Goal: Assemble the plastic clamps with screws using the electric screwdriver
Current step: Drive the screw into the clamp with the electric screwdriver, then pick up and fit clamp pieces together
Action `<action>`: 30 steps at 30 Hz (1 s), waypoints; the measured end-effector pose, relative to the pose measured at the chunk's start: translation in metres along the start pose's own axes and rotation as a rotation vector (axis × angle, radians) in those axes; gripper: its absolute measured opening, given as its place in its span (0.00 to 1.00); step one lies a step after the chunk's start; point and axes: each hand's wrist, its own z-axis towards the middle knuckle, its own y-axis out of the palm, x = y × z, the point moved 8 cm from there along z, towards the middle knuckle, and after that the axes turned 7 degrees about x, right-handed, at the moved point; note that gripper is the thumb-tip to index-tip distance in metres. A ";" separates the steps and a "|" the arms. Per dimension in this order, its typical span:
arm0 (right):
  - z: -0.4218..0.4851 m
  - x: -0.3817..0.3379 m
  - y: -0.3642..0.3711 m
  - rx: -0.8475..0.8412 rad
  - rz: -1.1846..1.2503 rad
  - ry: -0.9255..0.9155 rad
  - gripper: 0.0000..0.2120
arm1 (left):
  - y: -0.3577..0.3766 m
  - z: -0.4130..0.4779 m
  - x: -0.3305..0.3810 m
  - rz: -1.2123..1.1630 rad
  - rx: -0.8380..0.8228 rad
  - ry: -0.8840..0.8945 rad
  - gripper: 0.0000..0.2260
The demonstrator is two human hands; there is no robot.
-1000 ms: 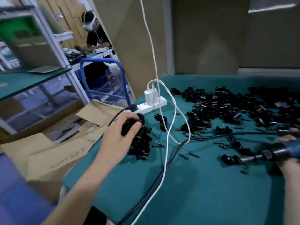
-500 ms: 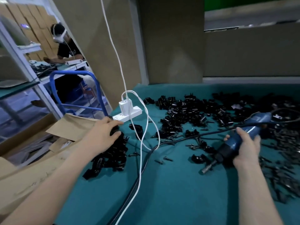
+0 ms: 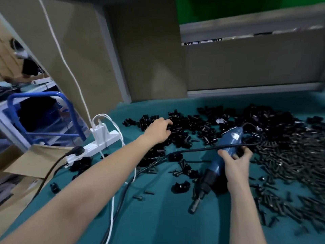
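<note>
On the teal counter (image 3: 158, 226), the right hand (image 3: 235, 162) has its grip closed round the blue body of the electric screwdriver (image 3: 226, 148). The tool is tilted, its metal bit (image 3: 193, 207) pointing toward 7 o'clock and low over the cloth. Its dark cord (image 3: 193, 150) loops off the rear end and runs away toward 9 o'clock. The left hand (image 3: 158, 131) reaches toward 1 o'clock into the pile of black plastic clamps (image 3: 193, 124), fingers bent on top of them; whether its grip has a clamp pinched I cannot tell. A heap of dark screws (image 3: 290, 164) spreads at 3 o'clock of the screwdriver, just beside the right hand. One single clamp (image 3: 180, 186) lies at 9 o'clock of the bit, near two loose screws (image 3: 139, 197). At 9 o'clock of the left hand a white power strip (image 3: 105, 143) sits at the counter's edge with a white charger (image 3: 99, 132) and a black plug (image 3: 77, 150) in it.
</note>
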 end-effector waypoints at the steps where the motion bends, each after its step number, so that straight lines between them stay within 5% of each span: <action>1: -0.001 -0.001 0.001 -0.005 -0.057 0.004 0.35 | 0.008 0.009 0.006 0.001 -0.046 0.034 0.20; 6: -0.006 -0.007 0.008 0.040 -0.417 -0.114 0.36 | 0.044 0.022 0.037 -0.066 -0.224 0.241 0.22; 10: -0.007 -0.009 0.013 0.013 -0.493 -0.161 0.37 | 0.043 0.026 0.028 -0.149 -0.115 0.223 0.18; 14: -0.011 -0.010 0.013 -0.019 -0.509 -0.144 0.38 | 0.012 0.013 0.016 -0.423 0.174 0.043 0.06; 16: -0.013 -0.011 0.013 -0.040 -0.503 -0.145 0.38 | -0.009 -0.001 0.008 -0.637 0.327 -0.113 0.08; 18: -0.016 -0.014 0.012 -0.063 -0.488 -0.152 0.38 | -0.015 -0.024 -0.001 -1.117 0.396 -0.318 0.10; 21: -0.025 -0.020 0.010 -0.068 -0.492 -0.201 0.31 | 0.009 -0.069 0.013 -1.817 0.338 -0.524 0.11; 26: -0.038 -0.025 0.013 -0.090 -0.650 -0.265 0.23 | 0.064 -0.123 0.053 -1.996 0.080 -0.616 0.12; 30: -0.028 -0.050 -0.002 -0.061 -0.648 -0.349 0.16 | 0.069 -0.124 0.063 -2.170 -0.091 -0.528 0.12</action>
